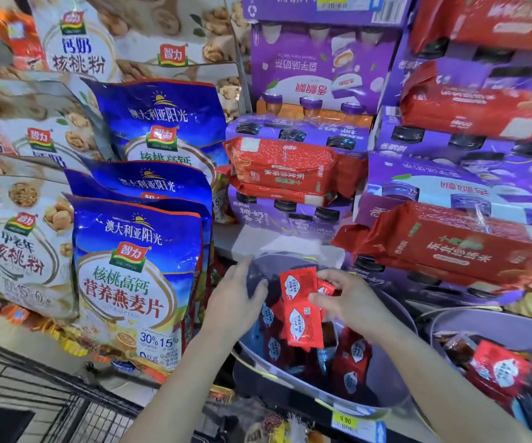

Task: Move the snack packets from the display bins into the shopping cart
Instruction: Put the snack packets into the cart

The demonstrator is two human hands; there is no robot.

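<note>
My right hand pinches a bunch of red snack packets and holds them up over a grey display bin. More red packets lie down inside that bin. My left hand rests on the bin's left rim, fingers bent over its edge. The shopping cart, black wire, shows at the bottom left, below my left forearm.
A second grey bin with red packets stands at the right. Large blue and white powder bags crowd the left shelf. Purple drink boxes and red rice packs are stacked behind the bins. A yellow price tag hangs below the bin.
</note>
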